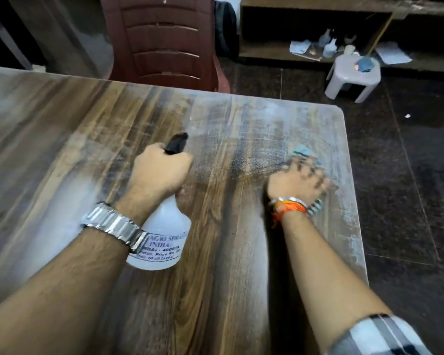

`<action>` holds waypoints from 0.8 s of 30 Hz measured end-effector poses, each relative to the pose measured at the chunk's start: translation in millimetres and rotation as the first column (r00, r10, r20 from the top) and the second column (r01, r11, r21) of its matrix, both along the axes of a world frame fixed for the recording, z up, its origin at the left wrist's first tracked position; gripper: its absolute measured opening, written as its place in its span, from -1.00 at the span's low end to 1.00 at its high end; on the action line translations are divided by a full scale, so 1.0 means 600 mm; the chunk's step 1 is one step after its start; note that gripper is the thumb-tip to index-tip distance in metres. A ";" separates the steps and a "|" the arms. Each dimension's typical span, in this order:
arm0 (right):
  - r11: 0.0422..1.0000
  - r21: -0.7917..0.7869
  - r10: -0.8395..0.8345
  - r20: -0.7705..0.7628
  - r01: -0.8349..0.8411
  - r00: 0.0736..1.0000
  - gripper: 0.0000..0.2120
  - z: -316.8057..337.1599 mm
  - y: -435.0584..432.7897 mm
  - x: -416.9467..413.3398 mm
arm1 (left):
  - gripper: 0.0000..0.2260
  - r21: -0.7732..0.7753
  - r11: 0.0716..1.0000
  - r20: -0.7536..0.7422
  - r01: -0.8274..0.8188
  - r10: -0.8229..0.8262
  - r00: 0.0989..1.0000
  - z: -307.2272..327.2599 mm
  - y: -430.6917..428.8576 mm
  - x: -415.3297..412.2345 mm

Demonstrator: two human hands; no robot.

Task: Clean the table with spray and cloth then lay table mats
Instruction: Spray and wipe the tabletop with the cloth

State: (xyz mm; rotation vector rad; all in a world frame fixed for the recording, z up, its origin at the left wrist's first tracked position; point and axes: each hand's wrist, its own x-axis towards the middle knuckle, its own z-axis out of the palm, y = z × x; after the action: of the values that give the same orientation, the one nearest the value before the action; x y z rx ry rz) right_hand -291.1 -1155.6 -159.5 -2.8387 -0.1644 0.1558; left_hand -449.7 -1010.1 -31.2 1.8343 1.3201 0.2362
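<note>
The job looks to be in its cleaning stage, with the mats a step not yet begun: none shows anywhere in the frame. The worktop (87, 139), a wood-grain laminate with a rounded corner at the right of the frame, carries a speckle of fine droplets at centre right and a pale, streaky film toward its right edge, so spraying there seems done and wiping is under way; the left half looks hazy but I cannot tell whether it is wet or only reflecting light. The left hand (162, 170), at the centre of the frame, is wrapped tight around the neck of the spray bottle (164, 234), a translucent white plastic body with a printed label and a black trigger head pointing up the frame. The right hand (296, 184), blurred at centre right, presses flat on a light blue cloth (301, 151), soft and crumpled, which peeks out past the fingers and lies on the wetted patch; how the fingers grip it is too smeared to say. A maroon plastic chair (162, 39) stands at the far edge, upper centre.
</note>
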 end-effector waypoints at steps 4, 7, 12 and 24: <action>0.794 0.155 0.593 0.011 -0.587 0.805 -0.44 0.000 0.178 -0.109 | -0.62 0.055 0.997 0.006 -0.054 0.053 0.999 0.002 0.047 -0.026; 0.545 0.454 0.836 -0.233 -0.705 0.496 -0.40 0.050 0.244 -0.224 | -0.49 0.062 0.994 0.010 -0.087 0.087 0.996 -0.004 0.061 -0.031; 0.531 0.254 0.847 -0.160 -0.808 0.507 -0.54 0.037 0.218 -0.149 | -0.67 0.045 0.995 0.017 -0.087 0.086 0.996 -0.006 0.045 -0.001; 0.994 -0.087 -0.063 0.049 0.067 0.997 -0.51 -0.020 -0.005 0.241 | -0.73 -0.029 0.998 0.023 -0.055 0.056 0.998 -0.038 0.047 0.062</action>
State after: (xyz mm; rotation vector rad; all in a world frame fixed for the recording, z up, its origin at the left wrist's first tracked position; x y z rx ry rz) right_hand -146.4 -1158.4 -171.6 -2.9332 -0.0765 0.0861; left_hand -412.5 -982.2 -53.9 1.7677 1.3527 0.2672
